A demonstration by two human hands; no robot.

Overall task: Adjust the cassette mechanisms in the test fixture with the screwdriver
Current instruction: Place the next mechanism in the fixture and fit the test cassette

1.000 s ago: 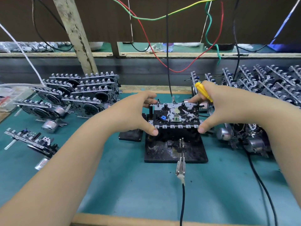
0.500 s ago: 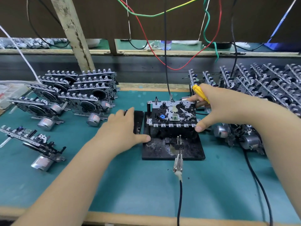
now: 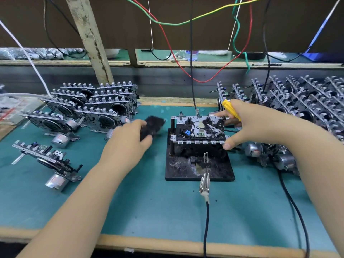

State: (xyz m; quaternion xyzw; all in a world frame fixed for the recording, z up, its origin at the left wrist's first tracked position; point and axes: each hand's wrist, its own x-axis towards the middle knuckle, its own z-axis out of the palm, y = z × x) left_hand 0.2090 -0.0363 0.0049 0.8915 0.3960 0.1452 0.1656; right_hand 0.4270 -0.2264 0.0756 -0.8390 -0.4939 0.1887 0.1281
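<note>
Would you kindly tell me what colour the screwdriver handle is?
Yellow; the screwdriver handle shows in the head view, in the right hand.

One camera sits on the person's head. It looks forward and down, close over the green table point(image 3: 167, 211). The black test fixture point(image 3: 199, 164) is in the middle, shelf point(image 3: 186, 64) far behind.

Mechanism stacks point(image 3: 96, 107) flanking fixture point(image 3: 199, 162) (both sides)

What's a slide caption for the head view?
Right hand, holding a yellow screwdriver, steadies a cassette mechanism in the fixture; left hand grips a blurred black object.
</note>
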